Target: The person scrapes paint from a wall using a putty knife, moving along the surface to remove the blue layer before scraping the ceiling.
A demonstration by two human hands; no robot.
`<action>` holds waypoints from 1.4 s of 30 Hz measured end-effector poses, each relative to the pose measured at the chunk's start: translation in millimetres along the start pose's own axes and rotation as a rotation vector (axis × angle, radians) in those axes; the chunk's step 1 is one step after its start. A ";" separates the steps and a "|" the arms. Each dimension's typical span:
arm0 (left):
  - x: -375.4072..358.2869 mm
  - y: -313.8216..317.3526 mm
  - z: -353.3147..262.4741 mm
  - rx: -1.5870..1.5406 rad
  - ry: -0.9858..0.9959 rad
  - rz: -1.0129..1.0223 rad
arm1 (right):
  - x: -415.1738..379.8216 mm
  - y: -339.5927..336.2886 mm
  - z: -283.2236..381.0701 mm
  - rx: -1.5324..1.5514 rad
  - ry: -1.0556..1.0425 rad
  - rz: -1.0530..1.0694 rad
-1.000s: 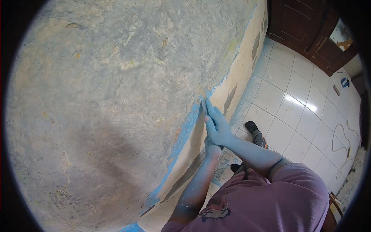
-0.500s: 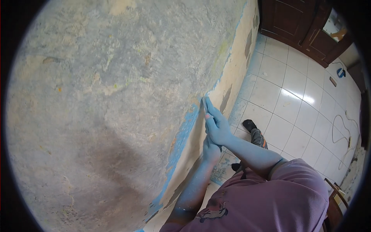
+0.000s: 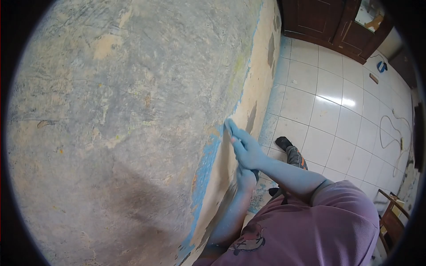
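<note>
My right hand (image 3: 249, 151) is dusted blue and closed, its extended fingers pressed along a narrow tool that looks like a paint scraper (image 3: 229, 127). Most of this scraper is hidden by my hands. Beneath and behind it, my left hand (image 3: 245, 178) is closed at the same tool, near a dark end (image 3: 256, 173) that could be its handle. The tip touches the wall (image 3: 133, 111) at the upper end of a ragged strip of blue paint (image 3: 206, 173). Grey, patchy plaster lies left of the strip and a cream band (image 3: 255, 88) right of it.
White floor tiles (image 3: 328, 84) with blue dust run along the wall's foot. A dark wooden cabinet (image 3: 313, 20) stands at the far end. A pale cable (image 3: 384, 128), a small brown block (image 3: 374, 78) and a wooden chair (image 3: 392, 217) are at the right.
My view has shifted, so the wall edge and floor sit further left. Both hands keep their grip, and the tool tip is slightly lower and further left in view.
</note>
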State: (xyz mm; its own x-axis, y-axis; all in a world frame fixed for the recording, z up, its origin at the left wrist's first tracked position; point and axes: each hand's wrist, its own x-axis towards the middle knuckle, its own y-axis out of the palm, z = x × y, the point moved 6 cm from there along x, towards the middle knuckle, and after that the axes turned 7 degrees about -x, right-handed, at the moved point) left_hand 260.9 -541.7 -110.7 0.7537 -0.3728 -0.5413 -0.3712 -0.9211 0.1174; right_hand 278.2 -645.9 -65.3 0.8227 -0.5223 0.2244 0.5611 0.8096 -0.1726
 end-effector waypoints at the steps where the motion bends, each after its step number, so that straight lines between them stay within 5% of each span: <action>1: 5.6 -2.6 7.2 -0.068 -0.090 0.010 | 7.6 1.3 -8.1 0.127 0.196 0.033; 3: 6.1 -4.2 5.9 -0.008 -0.087 0.033 | 8.5 3.3 -11.6 0.259 0.386 0.076; 9: 0.7 -2.2 5.7 -0.071 0.023 -0.019 | 5.4 -6.7 6.8 0.134 0.168 0.059; 11: 5.7 0.6 2.6 0.034 -0.202 0.056 | 11.8 -4.7 -7.5 0.201 0.366 0.090; 15: 7.3 11.1 6.1 0.109 -0.237 0.109 | 15.5 -13.0 -7.8 0.210 0.409 0.139; 17: -2.0 24.1 9.3 -0.207 0.048 0.008 | 6.9 -10.5 -6.9 0.038 0.081 0.137; 19: -6.2 34.5 -5.4 -0.110 0.162 -0.115 | 8.1 -14.0 -11.9 0.002 0.044 0.138; 21: 2.5 41.3 5.5 -0.118 -0.236 0.022 | 17.3 -20.9 -23.7 0.044 0.208 0.165; 24: 25.8 60.9 -18.3 -0.053 -0.197 0.071 | 44.0 -35.4 -30.3 0.234 0.469 0.193; 34: 73.4 96.8 -24.5 0.011 -0.215 0.033 | 82.2 -69.3 -67.2 0.387 0.437 -0.063; 36: 84.6 102.6 -28.4 0.067 -0.190 -0.001 | 88.0 -83.4 -64.9 0.462 0.652 0.004; 40: 98.7 118.7 -36.0 0.138 -0.199 0.040 | 106.2 -88.9 -95.8 0.460 0.658 -0.013; 42: 109.2 126.6 -34.3 0.155 -0.198 0.023 | 118.4 -88.8 -108.7 0.255 0.466 -0.021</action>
State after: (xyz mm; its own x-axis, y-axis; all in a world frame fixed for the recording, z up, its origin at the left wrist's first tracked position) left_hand 314.8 -702.9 -126.4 0.6291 -0.3497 -0.6942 -0.4771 -0.8788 0.0104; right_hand 335.7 -808.8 -127.7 0.7977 -0.5555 -0.2348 0.5852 0.8070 0.0789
